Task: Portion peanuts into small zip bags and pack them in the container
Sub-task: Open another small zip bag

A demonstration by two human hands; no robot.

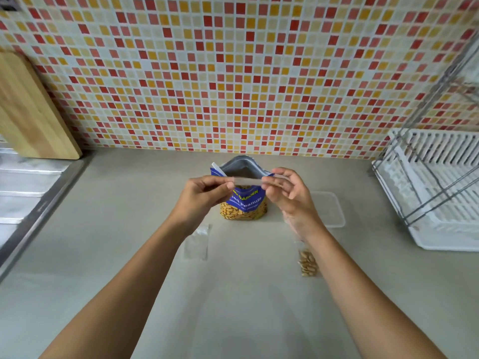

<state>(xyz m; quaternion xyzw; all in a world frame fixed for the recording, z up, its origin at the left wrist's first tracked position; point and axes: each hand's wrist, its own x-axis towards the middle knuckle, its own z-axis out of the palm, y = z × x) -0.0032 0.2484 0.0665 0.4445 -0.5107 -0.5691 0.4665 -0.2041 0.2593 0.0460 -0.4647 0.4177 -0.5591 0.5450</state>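
Observation:
A blue peanut pouch (245,203) stands open on the counter, its silver mouth facing up. In front of it my left hand (204,194) and my right hand (286,190) pinch the two ends of a small clear zip bag (247,182) by its top strip, held level above the counter. An empty zip bag (197,243) lies flat below my left wrist. A zip bag with peanuts (308,263) lies beside my right forearm. A clear plastic container (329,209) sits right of the pouch, partly hidden by my right hand.
A white dish rack (435,193) with a metal frame fills the right side. A wooden cutting board (31,107) leans on the tiled wall at left, above a steel sink drainboard (23,193). Grey counter (233,294) spreads toward me.

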